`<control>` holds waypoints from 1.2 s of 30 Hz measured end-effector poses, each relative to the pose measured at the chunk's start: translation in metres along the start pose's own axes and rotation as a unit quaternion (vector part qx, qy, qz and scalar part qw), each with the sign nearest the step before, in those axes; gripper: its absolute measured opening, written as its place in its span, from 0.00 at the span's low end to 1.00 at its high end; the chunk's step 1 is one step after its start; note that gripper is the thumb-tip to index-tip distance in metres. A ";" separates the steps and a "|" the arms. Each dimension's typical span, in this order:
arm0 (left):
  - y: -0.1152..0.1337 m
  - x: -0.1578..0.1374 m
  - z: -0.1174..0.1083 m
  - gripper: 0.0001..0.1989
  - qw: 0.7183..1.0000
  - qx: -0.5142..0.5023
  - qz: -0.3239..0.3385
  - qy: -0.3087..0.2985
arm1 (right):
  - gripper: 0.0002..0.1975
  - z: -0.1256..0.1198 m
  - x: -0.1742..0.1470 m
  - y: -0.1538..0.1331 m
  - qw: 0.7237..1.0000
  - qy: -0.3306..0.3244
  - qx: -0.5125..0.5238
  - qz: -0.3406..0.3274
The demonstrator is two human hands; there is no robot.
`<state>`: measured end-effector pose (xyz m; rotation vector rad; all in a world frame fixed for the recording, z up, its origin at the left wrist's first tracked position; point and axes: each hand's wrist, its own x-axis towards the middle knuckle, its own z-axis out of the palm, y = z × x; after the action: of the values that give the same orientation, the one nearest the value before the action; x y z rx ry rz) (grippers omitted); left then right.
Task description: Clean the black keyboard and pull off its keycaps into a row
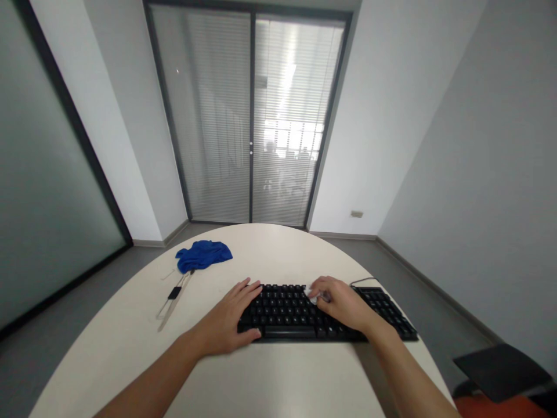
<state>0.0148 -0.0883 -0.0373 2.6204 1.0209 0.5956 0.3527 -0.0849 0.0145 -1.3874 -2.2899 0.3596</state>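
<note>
Keyboard (282, 313) lies on worktop (278, 377); left hand (226, 320) spreads wide over its left end; right hand (342, 299) pinches white wad (308, 292) at upper keys.

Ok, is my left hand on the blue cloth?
No, your left hand is at the left end of the keyboard, apart from the blue cloth.

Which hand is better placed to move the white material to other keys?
The right hand, I judge: it holds the white material over the black keyboard. The left hand rests on the keyboard's left end, with no such material visible in it.
</note>
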 end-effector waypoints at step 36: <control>0.048 0.000 -0.010 0.38 0.988 0.055 0.147 -0.017 | 0.14 -0.002 -0.041 -0.018 0.977 -0.056 -0.105 0.174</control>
<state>0.0382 -0.1215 -0.0097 2.8942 0.6801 0.5691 0.3562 -0.1300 0.0145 -1.9303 -2.2199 0.3159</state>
